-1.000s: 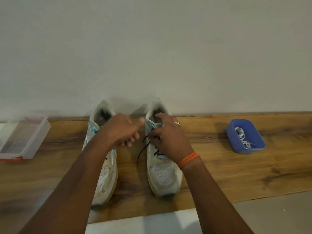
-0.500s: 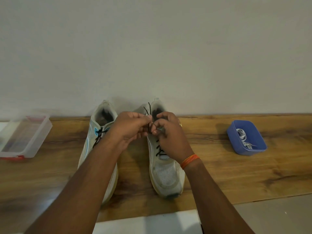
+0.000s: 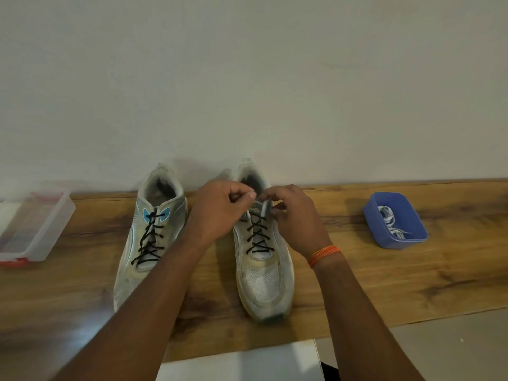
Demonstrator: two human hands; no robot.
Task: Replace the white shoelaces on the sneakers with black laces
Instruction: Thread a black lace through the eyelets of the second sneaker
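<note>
Head view: your left hand (image 3: 220, 209) and right hand (image 3: 295, 215) both pinch black lace (image 3: 258, 232) ends at right sneaker's (image 3: 264, 270) top eyelets. Left sneaker (image 3: 145, 243) laced black beside it. White laces (image 3: 390, 222) in blue tub (image 3: 395, 240), right, on wooden table (image 3: 412, 284).

Two sneakers (image 3: 149, 237) (image 3: 262, 259), two tubs (image 3: 33, 232) (image 3: 394, 237), two hands (image 3: 220, 213) (image 3: 297, 218).

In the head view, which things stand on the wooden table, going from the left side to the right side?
clear plastic box → left sneaker → right sneaker → blue container holding the white laces
</note>
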